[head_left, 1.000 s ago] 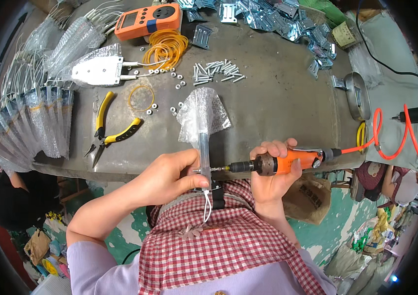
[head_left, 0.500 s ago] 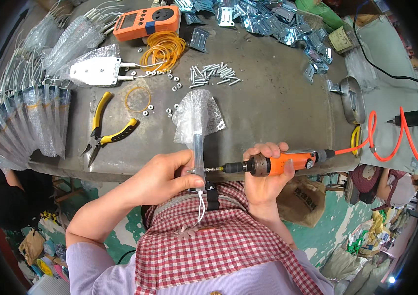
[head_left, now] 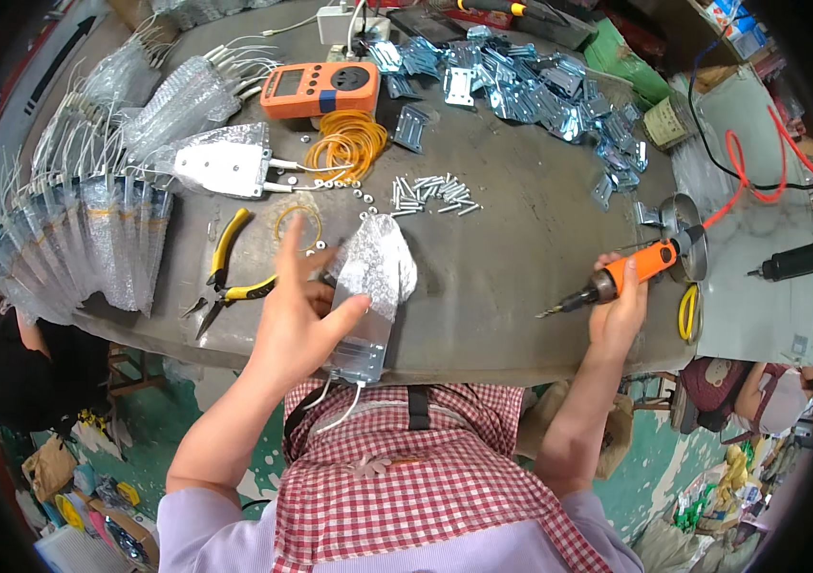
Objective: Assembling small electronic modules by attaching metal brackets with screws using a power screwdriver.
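My left hand (head_left: 297, 320) holds a bubble-wrapped part with a metal bracket (head_left: 368, 296) at the table's near edge; thumb lies on the wrap and the fingers are spread upward. White wires hang from the part's lower end. My right hand (head_left: 619, 310) grips an orange powered screwdriver (head_left: 617, 277) off to the right, its bit pointing left and down, well apart from the wrapped part. A red coiled hose runs from the tool's rear.
Yellow-handled pliers (head_left: 230, 277) lie left of my left hand. Loose screws (head_left: 430, 194), washers, yellow rubber bands (head_left: 344, 143), an orange meter (head_left: 319, 88), metal brackets (head_left: 521, 86) and a row of wrapped parts (head_left: 82, 248) cover the grey table (head_left: 521, 258).
My right hand has pulled the screwdriver away to the right, off the bracket. My left hand has opened its fingers and laid the wrapped part flatter on the table edge.
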